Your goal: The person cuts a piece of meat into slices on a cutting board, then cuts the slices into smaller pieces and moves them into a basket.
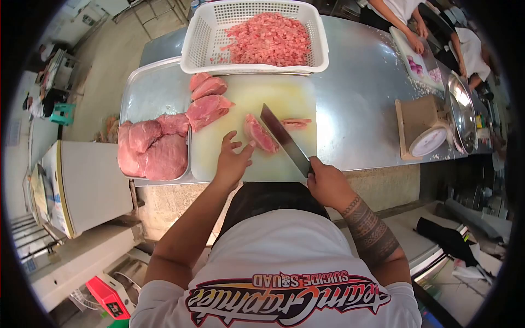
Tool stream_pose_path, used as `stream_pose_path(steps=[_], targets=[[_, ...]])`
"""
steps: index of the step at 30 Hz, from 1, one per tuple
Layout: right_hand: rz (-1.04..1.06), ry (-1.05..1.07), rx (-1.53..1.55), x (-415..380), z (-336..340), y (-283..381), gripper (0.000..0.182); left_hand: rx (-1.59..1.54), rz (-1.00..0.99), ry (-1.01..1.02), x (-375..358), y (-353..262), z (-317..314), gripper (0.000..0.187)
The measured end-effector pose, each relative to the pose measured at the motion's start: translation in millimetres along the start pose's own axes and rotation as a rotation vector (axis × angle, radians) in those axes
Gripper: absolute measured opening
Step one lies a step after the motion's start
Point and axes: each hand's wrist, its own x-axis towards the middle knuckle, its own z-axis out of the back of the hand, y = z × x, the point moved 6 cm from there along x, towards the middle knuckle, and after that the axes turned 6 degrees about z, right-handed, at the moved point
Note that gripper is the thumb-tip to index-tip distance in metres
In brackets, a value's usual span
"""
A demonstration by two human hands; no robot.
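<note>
My right hand [328, 183] is wrapped round the handle of a cleaver [285, 139], its broad blade slanting up and left over the cutting board [219, 156]. Just left of the blade lies a piece of raw meat [260, 134]. My left hand [234, 158] is beside that piece, fingers spread, a fingertip close to its left side. Thin strips of cut meat [296, 123] rest on the board to the right of the blade. Larger chunks of meat [209, 109] sit at the board's upper left edge.
A metal tray [147, 98] with big meat pieces stands left of the board. Behind it is a white perforated basket [199, 41] of diced meat. On the metal table [355, 98] a dial scale [429, 131] stands at the right. Another person's hands [418, 41] work over a board at the far right.
</note>
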Motion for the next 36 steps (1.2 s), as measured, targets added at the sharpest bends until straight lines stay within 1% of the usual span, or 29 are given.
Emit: stream_pose_path(steps=[1,2,4,6,7,9,11,14,15,16,17,20,23,26,31,32,34,36], targets=[[-0.001,0.015,-0.024,6.7,-0.5,-5.3,0.028,-0.083,0.007,-0.013,-4.6,1.6,-8.4,0.074],[-0.002,0.03,-0.048,14.9,0.7,-10.0,0.028,-0.102,-0.009,-0.036,-5.2,-0.9,-15.7,0.074],[0.012,0.017,-0.068,32.8,7.5,-19.5,0.029,0.05,-0.144,-0.1,24.9,17.6,-27.4,0.073],[0.035,-0.037,-0.055,46.4,18.1,-27.8,0.031,0.138,-0.185,-0.15,36.2,17.2,-33.7,0.071],[0.035,-0.031,-0.052,51.3,20.6,-29.0,0.033,0.149,-0.163,-0.168,39.9,16.6,-35.0,0.07],[0.033,-0.024,-0.042,60.2,22.2,-24.9,0.037,0.073,-0.118,-0.158,40.4,14.4,-39.9,0.067],[0.047,-0.04,0.072,60.8,18.6,-12.6,0.044,-0.099,-0.068,-0.101,29.8,5.0,-51.5,0.064],[0.044,-0.03,0.163,49.7,8.2,-10.5,0.053,-0.081,-0.094,-0.072,32.3,-0.7,-65.3,0.082],[0.038,-0.021,0.18,42.8,3.4,-13.1,0.056,0.148,-0.189,-0.105,26.4,-9.4,-63.0,0.081],[0.003,0.013,0.161,34.7,-0.7,-18.0,0.049,0.377,-0.283,-0.137,17.0,-20.3,-56.4,0.08],[-0.011,0.037,0.151,28.7,0.3,-22.1,0.047,0.608,-0.375,-0.168,9.8,-28.9,-52.3,0.08],[-0.044,0.086,0.149,18.4,6.9,-25.9,0.039,0.692,-0.813,-0.288,-8.1,-49.8,-44.6,0.09],[-0.028,0.081,0.157,21.5,7.1,-26.2,0.031,0.595,-0.858,-0.132,5.6,-46.7,-53.7,0.089],[-0.005,0.071,0.122,20.6,-0.9,-17.4,0.028,0.583,-0.759,-0.162,18.4,-44.6,-61.6,0.085],[0.013,0.079,0.06,18.3,-3.1,-8.1,0.025,0.637,-0.763,-0.141,9.1,-61.6,-61.0,0.072],[-0.015,0.096,0.027,18.9,-5.3,-8.6,0.025,0.654,-0.763,-0.131,7.7,-65.6,-59.6,0.07],[-0.073,0.125,-0.041,21.1,-8.8,-10.2,0.026,0.646,-0.683,-0.099,13.4,-69.4,-54.1,0.064],[-0.083,0.086,-0.062,22.7,-1.4,-13.9,0.025,0.679,-0.641,-0.078,17.4,-72.2,-54.0,0.058]])
